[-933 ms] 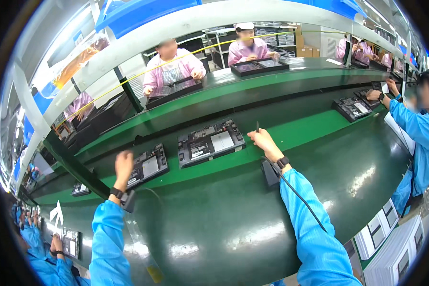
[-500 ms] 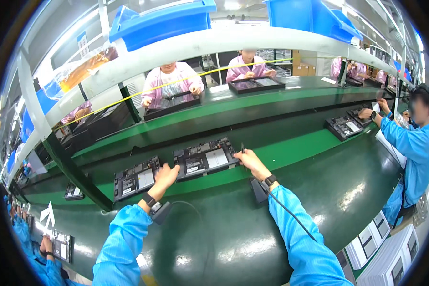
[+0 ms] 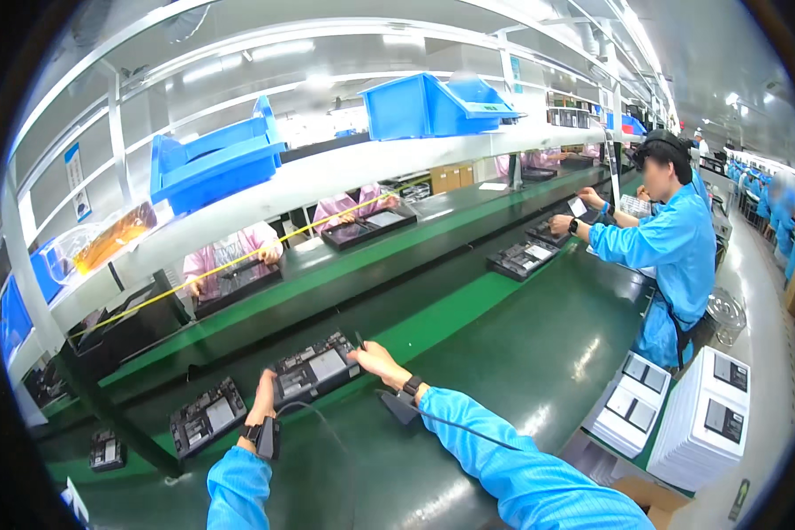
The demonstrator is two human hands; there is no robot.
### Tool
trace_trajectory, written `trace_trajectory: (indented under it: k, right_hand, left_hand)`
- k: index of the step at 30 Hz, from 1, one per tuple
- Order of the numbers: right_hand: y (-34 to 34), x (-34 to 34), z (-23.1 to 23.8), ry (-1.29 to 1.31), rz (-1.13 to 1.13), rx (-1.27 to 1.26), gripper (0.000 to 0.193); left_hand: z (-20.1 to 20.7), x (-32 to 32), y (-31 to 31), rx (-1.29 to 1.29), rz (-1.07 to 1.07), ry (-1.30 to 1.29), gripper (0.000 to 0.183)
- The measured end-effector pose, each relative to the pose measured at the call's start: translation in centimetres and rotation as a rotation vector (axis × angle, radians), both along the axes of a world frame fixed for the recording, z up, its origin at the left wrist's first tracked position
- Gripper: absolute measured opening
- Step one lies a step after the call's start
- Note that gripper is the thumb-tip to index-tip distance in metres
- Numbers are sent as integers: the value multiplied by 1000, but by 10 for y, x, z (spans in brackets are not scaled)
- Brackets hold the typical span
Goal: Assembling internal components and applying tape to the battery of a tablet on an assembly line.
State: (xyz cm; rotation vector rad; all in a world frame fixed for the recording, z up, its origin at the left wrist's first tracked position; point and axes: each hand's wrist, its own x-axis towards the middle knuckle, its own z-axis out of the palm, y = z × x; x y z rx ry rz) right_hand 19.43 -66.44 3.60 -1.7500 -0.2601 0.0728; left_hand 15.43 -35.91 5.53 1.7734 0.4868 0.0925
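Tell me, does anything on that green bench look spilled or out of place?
No spill or damage stands out. The black device between the left hand and right hand shows its inner parts, which may look odd, but the device to its left is open too.

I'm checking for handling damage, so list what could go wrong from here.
The thin dark tool in the right hand might scratch the open device between the hands, whose parts lie exposed.
The dark cable looping near the left hand could snag on that device.
The left hand, between two devices, may bump the neighbouring device.
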Motion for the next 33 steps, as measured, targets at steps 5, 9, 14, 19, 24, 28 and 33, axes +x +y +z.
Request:
trace_trajectory:
  k: [5,9,14,19,24,28,33]
  right_hand:
    - [22,-37,19,-140,-84,14,35]
    - [-38,-83,28,-96,-72,-84,34]
    - [-69,-204,-4,-61,57,221,29]
    - [-105,-334,-22,134,131,202,23]
    - [-120,-358,-51,124,187,109,44]
    - [-121,-349,-31,-27,206,40,37]
    - [-139,-350,24,-393,-68,-129,28]
  left_hand:
    - [-71,-4,68,-186,76,52,94]
    - [-15,-95,-40,-204,32,54,93]
    - [27,-286,-107,64,124,79,92]
    - [-24,-420,-133,145,163,-62,99]
    - [-37,-465,-131,571,-10,8,126]
    - [-36,-467,-120,769,27,-182,97]
    - [-30,-458,-105,689,-6,-149,94]
